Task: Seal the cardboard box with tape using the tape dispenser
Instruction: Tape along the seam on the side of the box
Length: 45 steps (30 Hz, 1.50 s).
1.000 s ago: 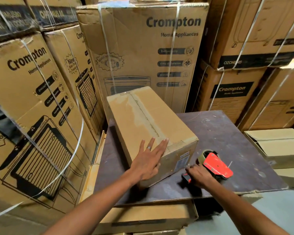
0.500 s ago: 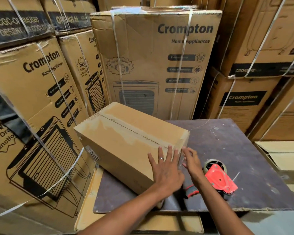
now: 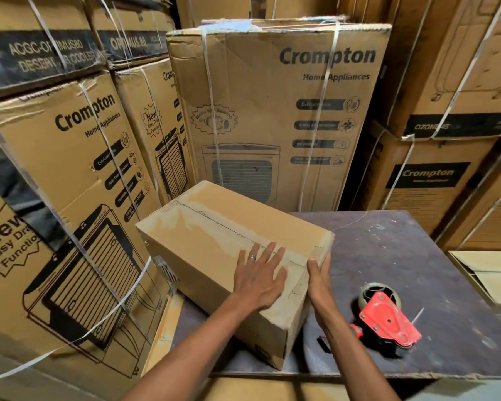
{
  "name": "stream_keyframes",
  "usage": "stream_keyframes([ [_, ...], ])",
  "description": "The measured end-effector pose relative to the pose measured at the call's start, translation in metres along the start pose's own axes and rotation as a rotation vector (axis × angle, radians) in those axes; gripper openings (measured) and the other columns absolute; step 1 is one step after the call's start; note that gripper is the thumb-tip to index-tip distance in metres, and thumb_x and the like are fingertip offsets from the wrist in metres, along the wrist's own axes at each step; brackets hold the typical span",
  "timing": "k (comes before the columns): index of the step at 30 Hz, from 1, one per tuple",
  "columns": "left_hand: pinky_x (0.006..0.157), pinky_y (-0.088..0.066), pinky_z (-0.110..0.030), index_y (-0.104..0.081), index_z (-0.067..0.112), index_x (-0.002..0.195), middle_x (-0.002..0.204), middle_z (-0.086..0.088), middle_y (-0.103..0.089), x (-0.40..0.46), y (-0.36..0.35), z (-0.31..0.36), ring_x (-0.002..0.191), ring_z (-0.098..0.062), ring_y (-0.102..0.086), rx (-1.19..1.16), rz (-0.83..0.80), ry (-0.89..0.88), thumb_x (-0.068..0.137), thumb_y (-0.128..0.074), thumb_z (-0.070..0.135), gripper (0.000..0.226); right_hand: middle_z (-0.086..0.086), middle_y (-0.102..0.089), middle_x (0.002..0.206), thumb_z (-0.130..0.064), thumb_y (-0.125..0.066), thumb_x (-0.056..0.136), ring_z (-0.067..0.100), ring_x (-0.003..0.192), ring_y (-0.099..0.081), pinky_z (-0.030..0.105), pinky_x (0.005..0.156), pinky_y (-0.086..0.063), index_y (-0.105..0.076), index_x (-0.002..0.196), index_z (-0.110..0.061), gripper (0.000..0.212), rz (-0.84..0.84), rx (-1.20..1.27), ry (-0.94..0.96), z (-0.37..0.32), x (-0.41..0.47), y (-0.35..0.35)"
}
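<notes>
A brown cardboard box [image 3: 214, 235] lies on the dark tabletop [image 3: 402, 256], its long side running from near me to the far left, with clear tape along its top seam. My left hand [image 3: 259, 277] presses flat on the box's near top, fingers spread, a ring on one finger. My right hand [image 3: 318, 280] rests with straight fingers against the box's near right end. The red tape dispenser [image 3: 388, 319] with its tape roll lies on the table to the right of my right forearm, held by neither hand.
Tall strapped appliance cartons [image 3: 272, 111] wall in the table at the back, left and right. An open flat carton [image 3: 486, 273] sits off the table's right edge. More cardboard lies below the table's front edge [image 3: 243, 389].
My right hand left the tape dispenser on the table and moved to the box's end. Both hands have turned the box so its far end swings left.
</notes>
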<state>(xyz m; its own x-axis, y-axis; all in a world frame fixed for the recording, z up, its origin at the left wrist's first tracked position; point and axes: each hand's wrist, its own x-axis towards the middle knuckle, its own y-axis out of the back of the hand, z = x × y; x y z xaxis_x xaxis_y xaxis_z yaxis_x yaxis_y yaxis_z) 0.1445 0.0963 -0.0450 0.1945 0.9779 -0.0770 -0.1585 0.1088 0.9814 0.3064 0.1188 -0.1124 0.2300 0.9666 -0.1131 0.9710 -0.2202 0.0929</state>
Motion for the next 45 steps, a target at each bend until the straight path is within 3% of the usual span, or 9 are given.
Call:
stream_keyframes([
  [8, 0.122, 0.005, -0.058, 0.007, 0.039, 0.159, 0.168, 0.009, 0.011, 0.024, 0.01, -0.037, 0.156, -0.028, 0.007, 0.03, -0.013, 0.144, 0.1, -0.005, 0.063, 0.065, -0.011, -0.017, 0.17, -0.064, -0.041, 0.098, 0.015, 0.154, -0.022, 0.046, 0.126, -0.021, -0.003, 0.163, -0.033, 0.081, -0.045, -0.016, 0.023, -0.001, 0.0, 0.007],
  [10, 0.12, 0.008, -0.062, 0.008, 0.038, 0.159, 0.168, 0.007, 0.015, 0.018, 0.006, -0.027, 0.155, -0.032, 0.01, 0.026, -0.014, 0.165, 0.096, -0.003, 0.069, 0.071, -0.015, -0.025, 0.164, -0.052, -0.04, 0.105, 0.009, 0.147, -0.03, 0.037, 0.121, -0.026, -0.01, 0.164, -0.032, 0.069, -0.084, -0.021, 0.054, -0.01, 0.004, 0.014],
  [13, 0.115, 0.015, -0.067, 0.008, 0.038, 0.159, 0.165, 0.009, 0.02, 0.006, -0.002, -0.006, 0.154, -0.034, 0.016, 0.013, -0.006, 0.174, 0.09, -0.001, 0.078, 0.08, -0.015, -0.046, 0.157, -0.063, -0.043, 0.099, 0.012, 0.142, -0.046, 0.048, 0.118, -0.037, -0.031, 0.155, -0.046, 0.06, -0.215, -0.048, 0.085, -0.018, 0.02, 0.032],
  [18, 0.119, 0.012, -0.062, 0.003, 0.04, 0.159, 0.167, 0.011, 0.015, -0.002, -0.009, 0.026, 0.155, -0.024, 0.016, 0.022, -0.021, -0.144, 0.09, -0.01, 0.08, 0.081, 0.002, -0.057, 0.149, -0.055, -0.032, 0.107, 0.022, 0.136, -0.055, 0.047, 0.114, -0.042, -0.044, 0.152, -0.03, 0.052, -0.438, 0.133, -0.04, -0.031, 0.029, 0.039],
  [21, 0.118, 0.01, -0.066, 0.005, 0.034, 0.161, 0.168, 0.011, 0.013, 0.002, -0.006, 0.03, 0.155, -0.024, 0.015, 0.038, -0.06, -0.265, 0.076, -0.017, 0.096, 0.107, 0.012, -0.066, 0.138, -0.06, -0.018, 0.105, 0.028, 0.128, -0.063, 0.045, 0.105, -0.05, -0.053, 0.145, -0.022, 0.065, -0.469, 0.324, -0.154, -0.024, 0.023, 0.035],
  [26, 0.114, 0.017, -0.069, 0.011, 0.029, 0.16, 0.167, 0.012, 0.018, 0.01, -0.004, 0.033, 0.154, -0.021, 0.019, 0.135, -0.101, -0.456, 0.058, -0.041, 0.103, 0.136, 0.003, -0.066, 0.128, -0.041, -0.047, 0.106, 0.016, 0.107, -0.064, 0.03, 0.086, -0.051, -0.059, 0.126, -0.023, 0.03, -0.273, 0.012, -0.213, 0.002, -0.006, 0.042],
  [30, 0.116, 0.012, -0.069, 0.011, 0.025, 0.16, 0.168, 0.011, 0.017, 0.012, -0.006, 0.034, 0.154, -0.017, 0.018, 0.156, -0.084, -0.474, 0.055, -0.053, 0.098, 0.143, 0.014, -0.075, 0.109, -0.017, -0.065, 0.094, 0.033, 0.1, -0.066, 0.033, 0.079, -0.05, -0.071, 0.096, -0.013, 0.007, 0.205, -0.282, -0.29, 0.053, -0.03, 0.055],
  [38, 0.117, 0.009, -0.068, 0.008, 0.026, 0.161, 0.168, 0.011, 0.014, 0.008, -0.003, 0.043, 0.155, -0.017, 0.015, 0.105, -0.088, -0.409, 0.057, -0.053, 0.098, 0.14, 0.035, -0.041, 0.144, -0.024, -0.088, 0.074, 0.051, 0.135, -0.043, 0.051, 0.11, -0.039, -0.035, 0.135, 0.002, 0.085, 0.521, -0.171, -0.713, 0.099, -0.044, 0.065],
  [45, 0.117, 0.011, -0.067, 0.003, 0.028, 0.161, 0.169, 0.011, 0.009, 0.011, -0.005, 0.045, 0.155, -0.017, 0.013, 0.05, -0.077, -0.371, 0.052, -0.059, 0.096, 0.143, 0.033, -0.04, 0.149, -0.032, -0.086, 0.078, 0.047, 0.137, -0.042, 0.05, 0.112, -0.039, -0.042, 0.141, 0.005, 0.085, 0.433, -0.318, -0.736, 0.102, -0.023, 0.07],
])
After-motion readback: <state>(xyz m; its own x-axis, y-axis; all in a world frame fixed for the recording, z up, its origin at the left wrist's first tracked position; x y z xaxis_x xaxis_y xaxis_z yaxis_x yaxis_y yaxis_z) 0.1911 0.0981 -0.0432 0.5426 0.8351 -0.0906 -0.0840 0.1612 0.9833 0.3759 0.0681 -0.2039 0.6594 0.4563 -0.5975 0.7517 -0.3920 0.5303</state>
